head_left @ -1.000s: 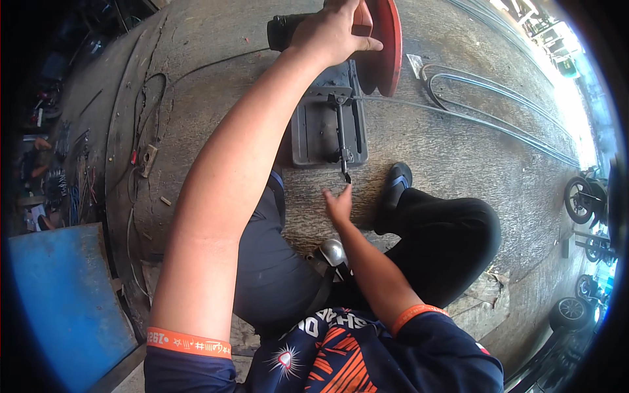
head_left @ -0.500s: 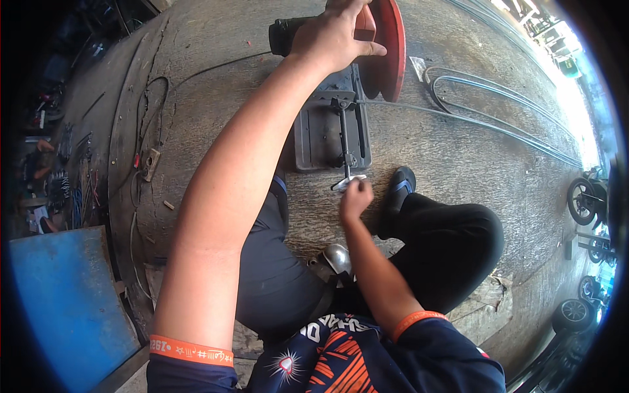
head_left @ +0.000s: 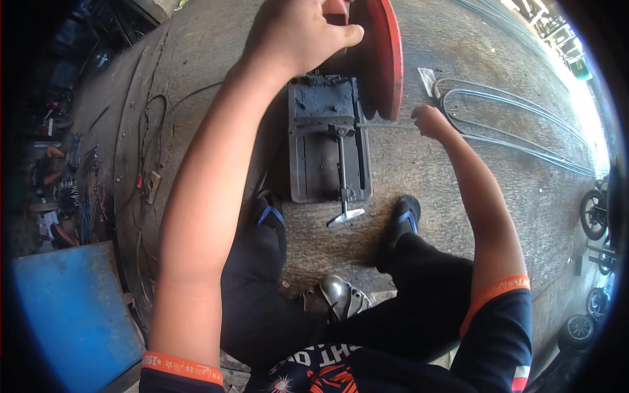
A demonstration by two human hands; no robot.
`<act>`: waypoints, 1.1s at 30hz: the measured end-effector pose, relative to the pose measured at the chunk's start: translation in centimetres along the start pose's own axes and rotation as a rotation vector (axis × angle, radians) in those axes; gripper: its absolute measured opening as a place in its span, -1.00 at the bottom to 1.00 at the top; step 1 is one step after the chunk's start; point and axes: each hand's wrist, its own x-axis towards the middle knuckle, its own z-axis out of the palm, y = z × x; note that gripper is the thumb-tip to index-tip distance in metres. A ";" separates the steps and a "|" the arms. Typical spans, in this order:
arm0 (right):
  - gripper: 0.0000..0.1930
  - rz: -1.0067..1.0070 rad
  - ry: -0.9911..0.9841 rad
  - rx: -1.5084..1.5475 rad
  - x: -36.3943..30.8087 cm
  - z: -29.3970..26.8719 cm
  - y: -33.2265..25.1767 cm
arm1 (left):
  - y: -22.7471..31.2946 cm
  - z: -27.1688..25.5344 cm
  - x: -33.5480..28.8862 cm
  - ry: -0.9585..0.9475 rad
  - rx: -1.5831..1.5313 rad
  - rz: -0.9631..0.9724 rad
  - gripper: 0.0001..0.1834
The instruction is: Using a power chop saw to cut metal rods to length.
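A cut-off saw stands before me, its red blade guard (head_left: 392,65) raised over a dark metal base (head_left: 308,187). My left hand (head_left: 298,39) is closed on the saw's red handle (head_left: 336,9) at the top edge, thumb stretched out; some fingers are cut off by the frame. A thin metal rod (head_left: 396,125) runs sideways from the vise on the base. Out to the right, my right hand (head_left: 430,122) is closed around this rod. The vise's crank handle (head_left: 346,217) points toward me, untouched.
Long bent rods (head_left: 517,108) lie on the floor at the right. A cable (head_left: 162,108) and a small socket block (head_left: 152,187) are at the left, near a blue panel (head_left: 72,314). A rounded metal piece (head_left: 335,296) lies between my legs. Wheels (head_left: 593,213) stand far right.
My right hand has left the vise crank and moved up and right to the rod. My left hand stays at the saw's handle; the view has shifted, showing more of the base.
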 end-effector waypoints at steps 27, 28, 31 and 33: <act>-0.83 -0.231 0.343 -0.180 3.1 12.7 8.5 | -2.3 4.3 1.2 0.215 -0.474 -0.126 -0.72; -0.83 -0.254 0.338 -0.158 3.9 12.8 7.0 | -2.4 4.3 1.3 0.213 -0.462 -0.126 -0.72; -0.81 -0.236 0.278 0.060 5.4 14.3 3.4 | -2.1 4.2 1.5 0.211 -0.448 -0.109 -0.71; -0.79 -0.233 0.433 -0.020 5.9 17.9 4.2 | -2.0 5.0 1.6 0.232 -0.470 -0.104 -0.71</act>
